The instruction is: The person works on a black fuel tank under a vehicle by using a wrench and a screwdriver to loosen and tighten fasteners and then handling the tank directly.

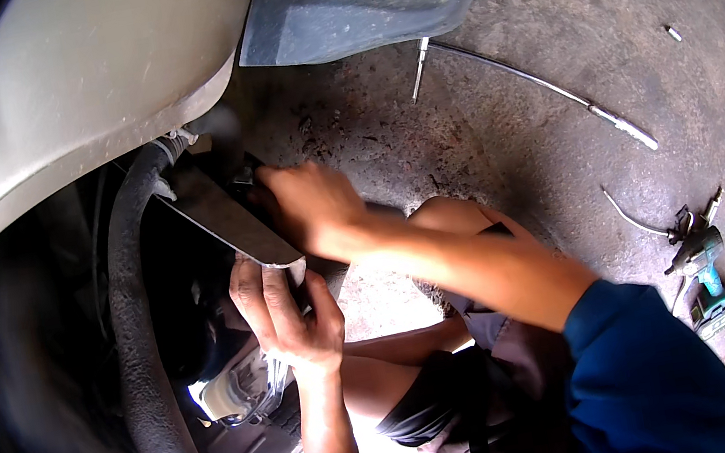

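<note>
A flat grey metal plate point(233, 218) slants down under the edge of the vehicle body, beside a thick dark hose. My left hand point(290, 309) is closed at the plate's lower end, its fingers pressed up against the rounded tip. Higher up, my right hand point(312, 204) lies along the plate's right side, fingers curled around a dark thing point(246, 177) that they mostly hide. Motion smears this hand slightly, and I cannot make out what it holds.
The dark hose point(134, 329) curves down at left below a beige body panel point(93, 79). A dark plastic panel point(355, 0) juts in at the top. On the concrete lie a long-handled metal tool point(539, 83), a small metal piece point(673, 34) and a cordless impact wrench point(702, 263). A clear-lensed lamp point(236, 389) sits lower left.
</note>
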`<action>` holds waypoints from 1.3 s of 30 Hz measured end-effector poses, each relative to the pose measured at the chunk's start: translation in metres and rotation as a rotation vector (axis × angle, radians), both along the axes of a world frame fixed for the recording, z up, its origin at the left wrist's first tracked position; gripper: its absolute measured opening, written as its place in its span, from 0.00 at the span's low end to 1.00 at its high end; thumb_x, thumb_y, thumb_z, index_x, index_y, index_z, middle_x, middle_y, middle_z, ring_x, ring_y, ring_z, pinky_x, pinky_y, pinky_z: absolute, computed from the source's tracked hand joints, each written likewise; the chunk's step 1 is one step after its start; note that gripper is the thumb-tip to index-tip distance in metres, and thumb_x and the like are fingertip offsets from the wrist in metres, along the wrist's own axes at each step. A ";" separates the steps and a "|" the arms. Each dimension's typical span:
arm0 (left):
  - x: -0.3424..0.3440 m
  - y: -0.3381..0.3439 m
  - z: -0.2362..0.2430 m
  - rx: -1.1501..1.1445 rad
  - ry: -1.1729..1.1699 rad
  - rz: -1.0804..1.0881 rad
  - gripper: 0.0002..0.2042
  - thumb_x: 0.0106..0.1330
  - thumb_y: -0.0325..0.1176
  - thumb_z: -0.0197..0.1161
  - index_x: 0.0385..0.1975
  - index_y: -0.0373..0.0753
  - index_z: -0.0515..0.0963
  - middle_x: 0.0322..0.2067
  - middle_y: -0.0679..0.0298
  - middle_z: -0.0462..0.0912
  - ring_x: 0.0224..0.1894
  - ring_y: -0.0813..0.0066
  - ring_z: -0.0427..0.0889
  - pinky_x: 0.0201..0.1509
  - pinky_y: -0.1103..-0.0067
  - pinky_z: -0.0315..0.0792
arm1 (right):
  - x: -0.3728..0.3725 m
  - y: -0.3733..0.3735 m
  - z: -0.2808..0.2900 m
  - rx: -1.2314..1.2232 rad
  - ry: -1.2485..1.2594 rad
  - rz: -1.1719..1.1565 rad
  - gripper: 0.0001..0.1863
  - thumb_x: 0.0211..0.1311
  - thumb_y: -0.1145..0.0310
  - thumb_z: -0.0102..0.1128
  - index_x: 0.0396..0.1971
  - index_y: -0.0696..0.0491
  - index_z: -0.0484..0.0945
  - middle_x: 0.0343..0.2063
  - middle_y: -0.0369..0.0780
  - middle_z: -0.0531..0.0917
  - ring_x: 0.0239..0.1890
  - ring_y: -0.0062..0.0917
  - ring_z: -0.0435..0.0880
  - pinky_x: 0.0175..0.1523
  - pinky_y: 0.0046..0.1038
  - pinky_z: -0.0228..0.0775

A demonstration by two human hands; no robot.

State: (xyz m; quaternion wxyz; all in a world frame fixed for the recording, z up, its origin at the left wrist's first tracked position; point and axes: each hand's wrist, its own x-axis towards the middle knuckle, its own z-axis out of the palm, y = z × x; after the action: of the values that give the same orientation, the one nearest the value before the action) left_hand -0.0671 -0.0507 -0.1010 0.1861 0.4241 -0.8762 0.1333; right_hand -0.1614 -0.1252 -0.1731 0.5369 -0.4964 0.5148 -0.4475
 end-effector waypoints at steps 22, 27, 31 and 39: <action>0.001 -0.001 -0.001 -0.049 -0.013 -0.026 0.15 0.55 0.17 0.63 0.44 0.27 0.78 0.46 0.44 0.78 0.46 0.48 0.80 0.51 0.67 0.74 | -0.048 -0.036 0.022 -0.624 0.694 0.276 0.07 0.56 0.74 0.56 0.30 0.58 0.83 0.28 0.49 0.86 0.35 0.40 0.88 0.39 0.37 0.81; -0.001 -0.001 0.001 -0.050 -0.017 -0.021 0.16 0.54 0.17 0.64 0.44 0.27 0.78 0.47 0.44 0.78 0.48 0.48 0.80 0.53 0.66 0.74 | -0.043 -0.025 0.019 -0.417 0.520 0.181 0.10 0.61 0.72 0.53 0.38 0.57 0.82 0.38 0.51 0.85 0.42 0.43 0.87 0.43 0.40 0.80; -0.005 -0.001 -0.003 -0.022 0.022 -0.031 0.17 0.55 0.17 0.63 0.46 0.27 0.78 0.48 0.44 0.78 0.49 0.47 0.80 0.55 0.66 0.73 | 0.012 -0.006 0.002 0.152 -0.320 -0.188 0.17 0.66 0.59 0.56 0.40 0.58 0.80 0.38 0.56 0.83 0.45 0.51 0.81 0.48 0.43 0.72; 0.000 -0.001 -0.002 -0.019 0.024 -0.009 0.17 0.56 0.17 0.63 0.47 0.28 0.77 0.49 0.44 0.77 0.50 0.47 0.79 0.55 0.66 0.73 | -0.062 -0.045 0.044 -0.668 0.840 0.465 0.10 0.62 0.71 0.54 0.36 0.53 0.86 0.39 0.52 0.85 0.42 0.41 0.87 0.43 0.36 0.81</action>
State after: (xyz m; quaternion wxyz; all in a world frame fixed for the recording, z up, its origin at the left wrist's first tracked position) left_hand -0.0670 -0.0521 -0.1029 0.2012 0.4198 -0.8746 0.1357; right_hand -0.2231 -0.1705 -0.1292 0.1853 -0.8737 0.3919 -0.2209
